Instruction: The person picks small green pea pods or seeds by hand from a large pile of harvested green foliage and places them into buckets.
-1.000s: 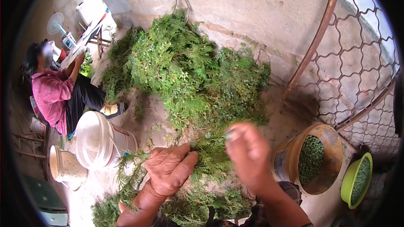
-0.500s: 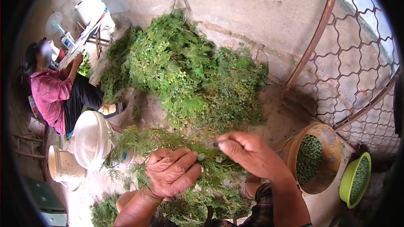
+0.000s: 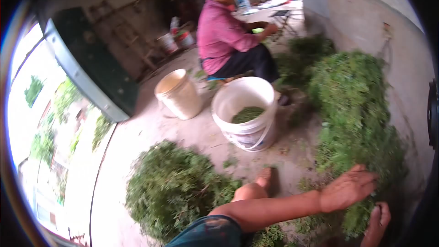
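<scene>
My left hand reaches to the lower right, its fingers closed around a green conifer branch whose foliage hangs below the palm. Just beneath and to the right, my right hand is partly in view, with its fingers curled together close to the foliage; anything pinched in them is too blurred to make out. Behind both hands rises a large heap of cut conifer branches along the wall. A second heap of branches lies on the floor to the left of my leg.
A white bucket with small green pieces at its bottom stands ahead. Beside it is a cream bucket. Another person in a pink shirt sits beyond, hands together over greenery. A dark green door stands at the left.
The view has swung left, so my hands now appear at the lower right. The branch stays in my left hand. My right hand has come down beside it.
</scene>
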Motion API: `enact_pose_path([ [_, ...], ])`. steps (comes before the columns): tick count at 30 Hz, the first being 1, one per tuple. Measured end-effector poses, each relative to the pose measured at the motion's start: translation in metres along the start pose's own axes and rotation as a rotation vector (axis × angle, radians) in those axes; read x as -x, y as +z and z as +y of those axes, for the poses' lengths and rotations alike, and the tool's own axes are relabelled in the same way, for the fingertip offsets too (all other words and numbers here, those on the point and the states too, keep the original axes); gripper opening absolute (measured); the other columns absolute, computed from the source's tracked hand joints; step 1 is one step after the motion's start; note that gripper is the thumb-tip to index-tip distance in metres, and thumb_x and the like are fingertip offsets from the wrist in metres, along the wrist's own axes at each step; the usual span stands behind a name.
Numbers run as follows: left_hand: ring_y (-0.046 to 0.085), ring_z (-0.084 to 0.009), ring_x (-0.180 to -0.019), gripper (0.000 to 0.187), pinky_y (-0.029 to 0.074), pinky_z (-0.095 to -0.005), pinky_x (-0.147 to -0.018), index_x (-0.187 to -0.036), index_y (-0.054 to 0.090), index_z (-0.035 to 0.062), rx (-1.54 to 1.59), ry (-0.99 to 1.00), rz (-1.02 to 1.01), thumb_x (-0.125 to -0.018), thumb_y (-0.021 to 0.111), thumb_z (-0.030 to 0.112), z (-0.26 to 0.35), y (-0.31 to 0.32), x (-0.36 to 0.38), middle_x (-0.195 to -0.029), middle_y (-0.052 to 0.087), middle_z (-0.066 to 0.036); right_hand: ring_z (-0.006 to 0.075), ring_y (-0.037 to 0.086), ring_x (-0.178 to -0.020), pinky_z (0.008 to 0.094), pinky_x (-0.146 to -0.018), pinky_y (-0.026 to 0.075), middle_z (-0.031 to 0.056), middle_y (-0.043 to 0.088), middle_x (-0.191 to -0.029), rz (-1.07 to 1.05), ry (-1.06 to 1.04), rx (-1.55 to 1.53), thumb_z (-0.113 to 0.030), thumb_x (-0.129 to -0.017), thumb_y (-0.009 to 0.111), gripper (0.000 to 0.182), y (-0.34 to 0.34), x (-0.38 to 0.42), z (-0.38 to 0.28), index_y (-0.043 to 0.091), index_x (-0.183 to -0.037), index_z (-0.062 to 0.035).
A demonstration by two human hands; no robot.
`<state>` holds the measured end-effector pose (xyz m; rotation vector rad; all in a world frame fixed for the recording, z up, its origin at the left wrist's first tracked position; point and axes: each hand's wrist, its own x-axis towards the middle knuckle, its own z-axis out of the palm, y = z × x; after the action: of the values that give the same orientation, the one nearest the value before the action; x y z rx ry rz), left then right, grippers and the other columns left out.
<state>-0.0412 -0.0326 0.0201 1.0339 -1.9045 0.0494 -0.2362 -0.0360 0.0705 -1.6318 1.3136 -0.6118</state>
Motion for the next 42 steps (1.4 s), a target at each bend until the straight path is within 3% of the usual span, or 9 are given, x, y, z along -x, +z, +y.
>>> enact_pose_path([
  [6, 0.047, -0.0322, -0.111, 0.018, 0.027, -0.0481, -0.105, -0.083, 0.058, -0.0005, -0.042, -0.023, 0.102, -0.071, 0.053, 0.012, -0.009, 0.000, 0.008, -0.108, 0.055, -0.018, 0.0325, 0.048, -0.112, 0.0366, -0.090, 0.041, 0.0250, 0.048, -0.123, 0.191, -0.277, 0.216, -0.030, -0.092, 0.046, 0.048, 0.017, -0.008, 0.045, 0.049, -0.121, 0.0086],
  [14, 0.052, -0.0256, -0.074, 0.025, 0.043, -0.0469, -0.089, -0.080, 0.063, 0.0019, -0.929, -0.042, -0.089, -0.088, 0.044, 0.014, -0.062, 0.054, 0.038, -0.074, 0.055, -0.012, 0.0273, 0.054, -0.089, 0.0377, -0.076, 0.045, 0.0198, 0.056, -0.102, 0.315, -0.187, -0.104, -0.027, -0.085, 0.054, 0.042, 0.074, -0.022, 0.001, 0.054, -0.108, 0.0078],
  [20, 0.062, -0.0250, -0.074, 0.023, 0.049, -0.0408, -0.069, -0.085, 0.067, 0.0044, -0.392, -0.057, -0.176, -0.088, 0.050, 0.021, -0.029, -0.059, 0.036, -0.081, 0.065, -0.014, 0.0247, 0.056, -0.082, 0.0379, -0.071, 0.046, 0.0177, 0.058, -0.094, 0.186, -0.219, -0.191, -0.026, -0.087, 0.052, 0.038, 0.103, -0.058, 0.018, 0.057, -0.104, 0.0066],
  [22, 0.061, -0.0246, -0.071, 0.022, 0.049, -0.0401, -0.067, -0.081, 0.067, 0.0053, -0.420, -0.073, -0.130, -0.086, 0.051, 0.020, -0.042, -0.056, 0.041, -0.077, 0.064, -0.013, 0.0259, 0.056, -0.086, 0.0379, -0.074, 0.047, 0.0181, 0.058, -0.097, 0.187, -1.116, 0.364, -0.028, -0.087, 0.050, 0.039, 0.109, -0.071, 0.033, 0.057, -0.104, 0.0059],
  [23, 0.061, -0.0242, -0.067, 0.021, 0.049, -0.0394, -0.064, -0.078, 0.067, 0.0061, -0.434, -0.061, -0.090, -0.085, 0.052, 0.020, -0.050, -0.055, 0.045, -0.073, 0.064, -0.012, 0.0275, 0.057, -0.090, 0.0391, -0.076, 0.047, 0.0180, 0.058, -0.100, -0.015, -0.485, -0.401, -0.032, -0.087, 0.048, 0.042, 0.128, -0.065, 0.032, 0.058, -0.105, 0.0048],
  [29, 0.060, -0.0226, -0.060, 0.022, 0.048, -0.0376, -0.057, -0.069, 0.067, 0.0070, -0.558, -0.152, -0.034, -0.080, 0.054, 0.021, -0.064, -0.076, 0.069, -0.065, 0.063, -0.009, 0.0294, 0.057, -0.092, 0.0411, -0.081, 0.046, 0.0176, 0.058, -0.105, -0.114, -0.078, -0.559, -0.037, -0.086, 0.050, 0.046, 0.171, -0.068, -0.003, 0.058, -0.108, 0.0024],
  [32, 0.060, -0.0224, -0.059, 0.022, 0.048, -0.0385, -0.056, -0.069, 0.068, 0.0068, -0.543, -0.270, -0.016, -0.080, 0.055, 0.021, -0.063, -0.084, 0.077, -0.063, 0.063, -0.008, 0.0289, 0.055, -0.098, 0.0423, -0.092, 0.039, 0.0176, 0.057, -0.111, 0.006, -0.323, -0.004, -0.040, -0.085, 0.050, 0.048, 0.163, -0.105, 0.024, 0.057, -0.113, -0.0013],
  [36, 0.061, -0.0246, -0.061, 0.024, 0.049, -0.0413, -0.058, -0.072, 0.070, 0.0092, -0.561, -0.456, -0.029, -0.082, 0.056, 0.025, -0.062, -0.092, 0.074, -0.063, 0.063, -0.008, 0.0308, 0.055, -0.100, 0.0412, -0.088, 0.042, 0.0206, 0.055, -0.113, -0.085, -0.278, -0.250, -0.033, -0.084, 0.050, 0.048, 0.182, -0.094, 0.017, 0.055, -0.114, 0.0029],
  [42, 0.057, -0.0293, -0.079, 0.013, 0.029, -0.0526, -0.100, -0.073, 0.062, 0.0057, -0.337, -0.553, -0.079, -0.065, 0.053, 0.011, -0.066, -0.069, 0.079, -0.074, 0.058, -0.014, 0.0253, 0.053, -0.098, 0.0370, -0.086, 0.043, 0.0164, 0.054, -0.110, 0.162, -0.230, -0.336, -0.027, -0.083, 0.050, 0.041, 0.162, -0.054, -0.018, 0.053, -0.114, 0.0014],
])
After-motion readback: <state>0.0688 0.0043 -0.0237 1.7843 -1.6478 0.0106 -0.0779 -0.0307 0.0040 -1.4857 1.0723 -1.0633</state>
